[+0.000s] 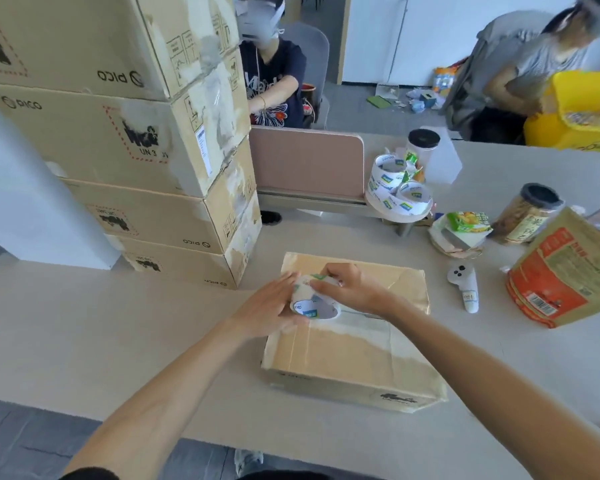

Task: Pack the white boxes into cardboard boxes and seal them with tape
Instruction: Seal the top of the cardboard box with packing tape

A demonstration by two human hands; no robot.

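Note:
A closed cardboard box (pixel 354 355) lies on the grey table in front of me, its top flaps shut and partly covered with old tape. Above its far left corner I hold a roll of clear tape (pixel 312 299) with a white printed core. My left hand (pixel 274 306) cups the roll from the left side. My right hand (pixel 354 289) grips the roll's top edge, fingertips pinching at the tape surface. No white boxes are visible.
A stack of several cardboard boxes (pixel 136 150) stands at the left. Spare tape rolls (pixel 399 188), jars (pixel 530 213), a snack bag (pixel 568 271) and a white controller (pixel 465 285) sit to the right. A pink divider (pixel 305 161) stands behind; two persons sit beyond.

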